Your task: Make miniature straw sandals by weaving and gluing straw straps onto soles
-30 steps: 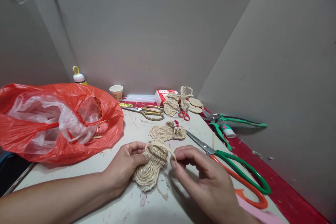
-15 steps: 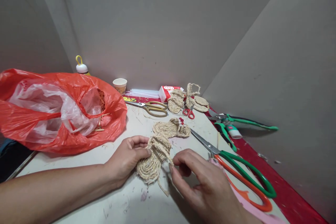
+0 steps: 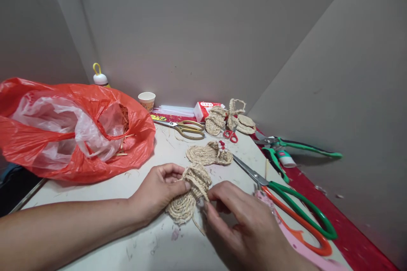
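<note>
A small woven straw sandal (image 3: 188, 197) lies on the white table (image 3: 149, 245) between my hands. My left hand (image 3: 157, 190) grips its left side, thumb pressed on the woven straps. My right hand (image 3: 241, 220) pinches a loose straw strand at the sandal's right edge, and a frayed tail hangs below. A second straw sandal (image 3: 210, 154) with red and white beads lies just behind.
A red plastic bag (image 3: 73, 131) with clear plastic inside fills the left. Large green and orange scissors (image 3: 286, 203) lie right of my hand. Gold scissors (image 3: 184, 128), small red scissors (image 3: 230, 134), green shears (image 3: 286, 146), more straw sandals (image 3: 229, 119), a paper cup (image 3: 147, 100) and a bottle (image 3: 100, 77) sit farther back.
My right hand has moved down along the sandal's right edge with the strand. The left thumb has slid farther onto the straps. The view has shifted slightly.
</note>
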`<state>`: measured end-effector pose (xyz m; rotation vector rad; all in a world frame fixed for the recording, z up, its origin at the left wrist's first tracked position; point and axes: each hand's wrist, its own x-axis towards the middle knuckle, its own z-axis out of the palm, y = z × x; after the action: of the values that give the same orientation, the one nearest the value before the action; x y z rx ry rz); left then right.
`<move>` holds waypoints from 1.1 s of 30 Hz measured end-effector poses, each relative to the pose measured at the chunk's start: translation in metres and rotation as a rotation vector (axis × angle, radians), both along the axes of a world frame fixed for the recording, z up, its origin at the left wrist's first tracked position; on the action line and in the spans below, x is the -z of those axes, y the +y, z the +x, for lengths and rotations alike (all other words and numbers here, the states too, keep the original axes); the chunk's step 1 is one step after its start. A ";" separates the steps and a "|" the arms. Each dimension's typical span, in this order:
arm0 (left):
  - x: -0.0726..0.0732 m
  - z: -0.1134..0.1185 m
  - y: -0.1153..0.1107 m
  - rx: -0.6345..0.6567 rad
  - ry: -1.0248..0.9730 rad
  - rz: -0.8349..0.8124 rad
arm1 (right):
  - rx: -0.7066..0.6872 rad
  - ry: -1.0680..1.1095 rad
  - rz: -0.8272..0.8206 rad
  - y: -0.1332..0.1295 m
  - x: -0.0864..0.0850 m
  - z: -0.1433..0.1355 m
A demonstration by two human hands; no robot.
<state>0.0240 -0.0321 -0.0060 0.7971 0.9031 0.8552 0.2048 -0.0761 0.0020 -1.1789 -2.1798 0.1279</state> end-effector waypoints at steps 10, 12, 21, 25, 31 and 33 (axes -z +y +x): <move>0.001 0.000 -0.001 -0.042 0.062 0.099 | -0.031 0.038 0.006 0.000 0.003 -0.003; 0.000 0.000 -0.002 -0.042 0.066 0.100 | -0.036 0.036 0.019 -0.001 0.006 -0.003; 0.002 -0.001 -0.002 -0.088 0.057 0.104 | -0.037 -0.027 0.049 0.001 0.019 -0.001; 0.001 0.000 -0.001 -0.107 0.044 0.111 | -0.045 0.003 0.046 0.004 0.019 0.000; -0.008 0.001 -0.001 -0.118 -0.061 0.057 | -0.019 0.082 0.137 0.002 0.018 0.002; -0.010 0.001 -0.002 -0.139 -0.075 0.038 | 0.004 0.148 0.150 0.001 0.016 0.000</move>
<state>0.0251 -0.0342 0.0042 0.7366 0.8853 1.0197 0.2050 -0.0746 -0.0142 -1.0559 -2.0208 0.0478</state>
